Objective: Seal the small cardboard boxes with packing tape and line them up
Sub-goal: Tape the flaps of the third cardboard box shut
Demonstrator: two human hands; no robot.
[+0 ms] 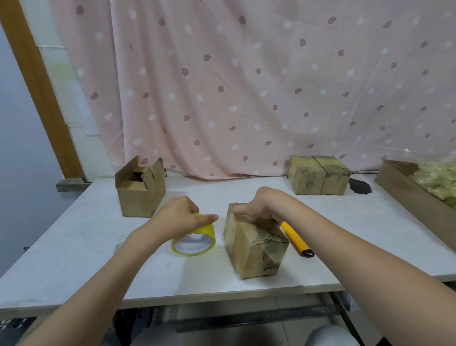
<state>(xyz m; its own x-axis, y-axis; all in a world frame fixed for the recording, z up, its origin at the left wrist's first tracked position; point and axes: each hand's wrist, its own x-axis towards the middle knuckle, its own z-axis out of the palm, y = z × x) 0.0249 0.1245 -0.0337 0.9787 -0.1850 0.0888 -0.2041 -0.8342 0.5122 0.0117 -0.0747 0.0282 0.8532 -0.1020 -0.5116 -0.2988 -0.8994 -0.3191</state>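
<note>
Box (255,242) lengthwise toward camera, upright.

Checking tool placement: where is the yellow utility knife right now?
In the head view, the yellow utility knife lies on the table, just right of the box under the right hand.
</note>
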